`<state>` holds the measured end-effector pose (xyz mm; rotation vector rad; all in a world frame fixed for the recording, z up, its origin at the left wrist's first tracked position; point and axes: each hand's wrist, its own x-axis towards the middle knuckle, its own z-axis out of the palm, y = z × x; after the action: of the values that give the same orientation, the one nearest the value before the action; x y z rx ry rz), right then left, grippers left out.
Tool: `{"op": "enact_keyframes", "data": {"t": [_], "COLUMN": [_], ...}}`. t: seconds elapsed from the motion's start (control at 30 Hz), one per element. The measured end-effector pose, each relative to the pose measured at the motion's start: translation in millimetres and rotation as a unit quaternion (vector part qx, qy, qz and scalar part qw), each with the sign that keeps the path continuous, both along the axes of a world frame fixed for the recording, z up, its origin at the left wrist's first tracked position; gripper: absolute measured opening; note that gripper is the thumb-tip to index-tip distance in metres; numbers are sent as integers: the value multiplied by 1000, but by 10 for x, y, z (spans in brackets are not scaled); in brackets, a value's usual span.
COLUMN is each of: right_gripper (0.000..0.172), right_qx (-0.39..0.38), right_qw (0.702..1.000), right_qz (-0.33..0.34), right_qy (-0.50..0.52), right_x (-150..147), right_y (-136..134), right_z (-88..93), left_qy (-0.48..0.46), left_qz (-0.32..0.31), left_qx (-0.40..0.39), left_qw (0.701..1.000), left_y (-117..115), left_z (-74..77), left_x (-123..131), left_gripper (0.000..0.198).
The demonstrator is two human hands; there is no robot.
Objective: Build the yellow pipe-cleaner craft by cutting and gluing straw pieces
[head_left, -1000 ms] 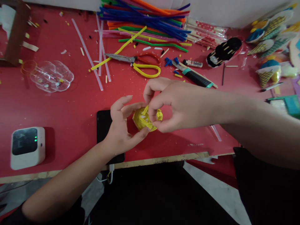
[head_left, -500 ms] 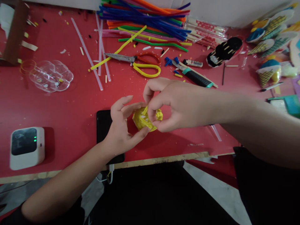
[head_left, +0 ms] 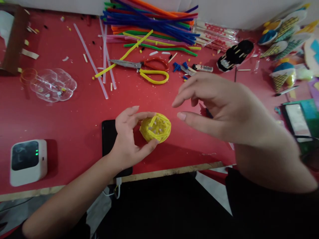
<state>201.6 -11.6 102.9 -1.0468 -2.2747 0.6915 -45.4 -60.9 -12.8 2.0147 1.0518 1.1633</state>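
A small round basket-like piece of bent yellow pipe cleaners is tipped so that its hollow side shows. My left hand grips it, thumb at the lower rim and fingers along the top. To its right, my right hand hovers over the table, thumb and fingers apart, holding nothing. Just beyond the hands lie scissors with one red and one yellow handle. A black phone lies partly under my left hand, a white cable at its near end.
Colourful pipe cleaners are heaped at the back. Pink glue sticks lie left of the scissors. A clear compartment box and a white device stand at the left. A black bundled object and cone-shaped crafts are at the right.
My right hand has let go of the yellow piece and moved right, its fingers opening. My left hand still holds the piece, whose hollow is now uncovered.
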Motion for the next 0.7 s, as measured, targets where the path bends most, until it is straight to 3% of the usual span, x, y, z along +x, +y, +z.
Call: {"op": "enact_keyframes", "data": {"t": [0.13,0.27,0.43,0.57,0.7], "right_gripper": [11,15,27,28,23], "right_qx": [-64,17,157,166,161], "right_qw": [984,968,965,969,970], "right_qz": [-66,-79,-22,-11,-2], "right_qy": [150,236,211,185,180], "right_x": [-25,-73,-93,-101,-91], "right_y": [-213,-284,-326,-341,-329], "right_z": [-437,-768,-897,-948,-994], "left_qy": [14,18,45,-44,-39], "left_qz": [-8,-38,-13,-7,-2], "left_qx": [27,53,75,104,65], "left_qw": [999,998,996,994,997], "left_y": [-1,31,25,-6,-22], "left_z": [81,163,175,119,74], "left_x": [-12,3,-23,-58,-49], "left_gripper": [67,73,70,88,81]}}
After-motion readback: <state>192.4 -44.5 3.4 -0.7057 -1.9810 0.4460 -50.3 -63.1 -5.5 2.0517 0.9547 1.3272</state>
